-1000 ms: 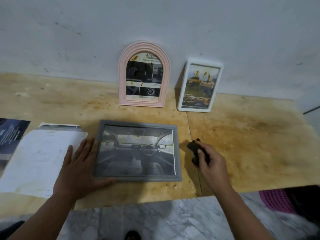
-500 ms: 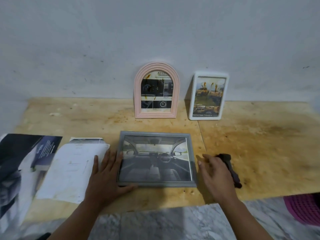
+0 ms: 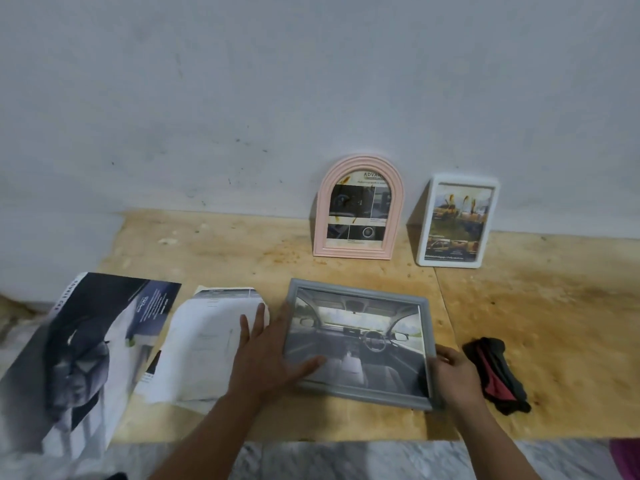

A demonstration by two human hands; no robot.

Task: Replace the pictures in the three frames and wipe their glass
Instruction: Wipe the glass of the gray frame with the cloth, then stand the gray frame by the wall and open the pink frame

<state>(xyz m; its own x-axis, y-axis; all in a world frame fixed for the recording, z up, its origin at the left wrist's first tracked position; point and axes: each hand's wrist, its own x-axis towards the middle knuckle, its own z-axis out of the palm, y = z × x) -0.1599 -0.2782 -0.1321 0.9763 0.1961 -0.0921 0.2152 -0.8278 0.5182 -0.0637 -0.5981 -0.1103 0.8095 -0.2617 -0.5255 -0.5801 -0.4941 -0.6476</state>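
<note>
Grey picture frame (image 3: 360,341) lies between both hands: left hand (image 3: 266,358) flat, thumb on glass; right hand (image 3: 453,375) grips its corner, black cloth (image 3: 498,372) beside.

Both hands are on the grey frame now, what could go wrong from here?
1. The grey frame lies near the wooden board's front edge; the right hand grips only one corner, so lifting might let it slip.
2. The left hand's thumb lies on the glass and may smudge it.
3. Standing it by the pink arched frame and white frame might knock those leaning frames over.
</note>
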